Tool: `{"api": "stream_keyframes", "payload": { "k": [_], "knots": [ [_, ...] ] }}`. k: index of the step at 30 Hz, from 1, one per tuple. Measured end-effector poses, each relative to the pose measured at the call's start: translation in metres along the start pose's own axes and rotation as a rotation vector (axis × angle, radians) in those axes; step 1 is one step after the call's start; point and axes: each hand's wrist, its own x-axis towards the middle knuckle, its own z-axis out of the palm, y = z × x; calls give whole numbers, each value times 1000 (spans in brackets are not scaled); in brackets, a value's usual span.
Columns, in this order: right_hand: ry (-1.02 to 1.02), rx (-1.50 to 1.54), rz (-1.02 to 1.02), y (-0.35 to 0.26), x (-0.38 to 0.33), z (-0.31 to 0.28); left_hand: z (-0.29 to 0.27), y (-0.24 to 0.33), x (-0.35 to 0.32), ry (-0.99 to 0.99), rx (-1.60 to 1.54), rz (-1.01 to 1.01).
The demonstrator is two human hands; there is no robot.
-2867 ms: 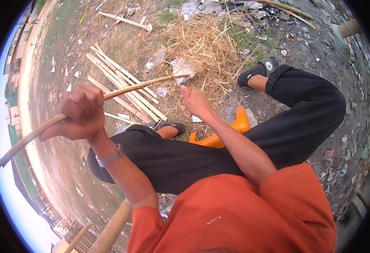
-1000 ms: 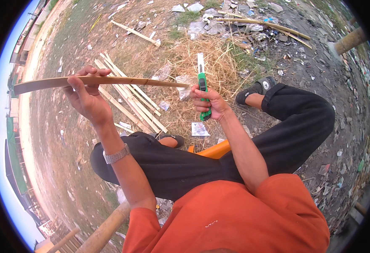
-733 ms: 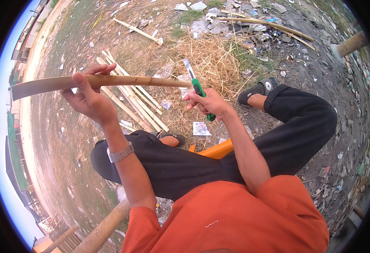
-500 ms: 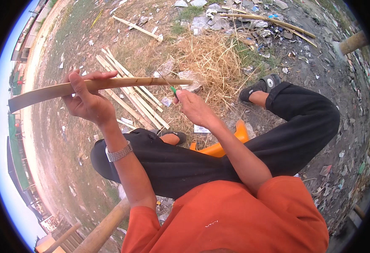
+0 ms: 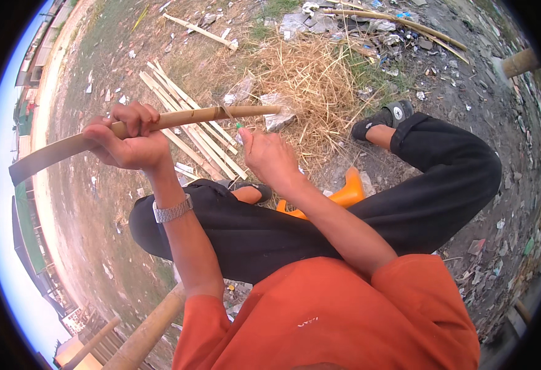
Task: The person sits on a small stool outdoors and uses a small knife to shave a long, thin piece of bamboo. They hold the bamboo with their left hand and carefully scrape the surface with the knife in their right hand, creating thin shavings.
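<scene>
A long bamboo strip (image 5: 187,118) lies across in front of me, its wide end at the far left and its narrow end over the straw. My left hand (image 5: 126,137) is wrapped round it left of the middle, fingers curled over the top. My right hand (image 5: 270,157) grips the green handle of a knife (image 5: 239,126). The knife's thin blade crosses the strip near its right part and touches it. Most of the handle is hidden in my fist.
Several pale split strips (image 5: 196,132) lie on the ground beyond my left hand. A heap of dry straw (image 5: 313,86) is ahead. An orange plastic object (image 5: 349,192) sits between my legs. Bamboo poles (image 5: 400,23) and litter lie at the far right; a thick pole (image 5: 150,330) is at lower left.
The knife and my right hand have shifted left along the strip. My left hand's fingers have closed from stretched out to curled round the bamboo.
</scene>
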Motion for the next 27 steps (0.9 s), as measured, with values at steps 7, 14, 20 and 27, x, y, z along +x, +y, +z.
{"api": "stream_keyframes", "payload": {
  "k": [7, 14, 20, 27],
  "knots": [
    [-69, 98, 184, 51, 8, -3, 17, 6, -6, -135, -16, -14],
    [-21, 222, 30, 5, 3, -3, 13, 3, -5, -189, -63, -6],
    [23, 224, -10, 21, 3, 3, 17, 9, -8, -140, -8, 3],
    [-29, 235, -4, -1, 2, 0, 17, 5, -5, -96, -41, -5]
  ]
}}
